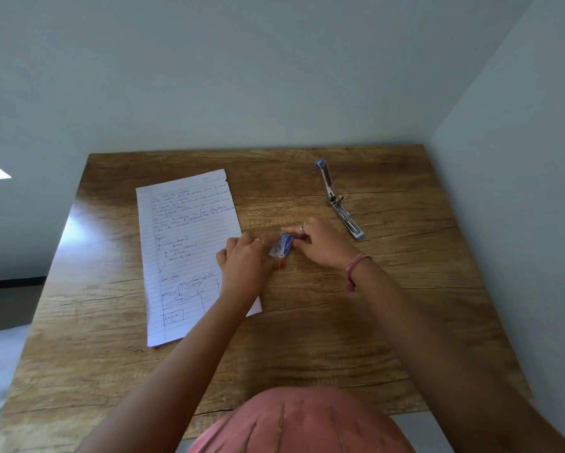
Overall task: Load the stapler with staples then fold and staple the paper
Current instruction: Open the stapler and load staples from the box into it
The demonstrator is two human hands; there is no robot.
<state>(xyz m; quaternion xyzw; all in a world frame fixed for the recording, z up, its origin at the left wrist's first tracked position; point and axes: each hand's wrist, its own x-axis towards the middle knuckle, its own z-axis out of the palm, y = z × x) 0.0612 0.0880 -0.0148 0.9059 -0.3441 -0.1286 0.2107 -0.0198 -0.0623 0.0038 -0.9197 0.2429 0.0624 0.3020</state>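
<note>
Between both hands, curled fingers [289, 231] pinch a small blue staple box [281, 246]: left hand [246, 264] at its near end, right hand [320, 241] (ring visible) at its far end. Paper [183, 250] lies left on the counter [388, 322]; the stapler [336, 199] lies open, beyond.

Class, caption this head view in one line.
Both hands hold a staple box between paper and opened stapler.
</note>
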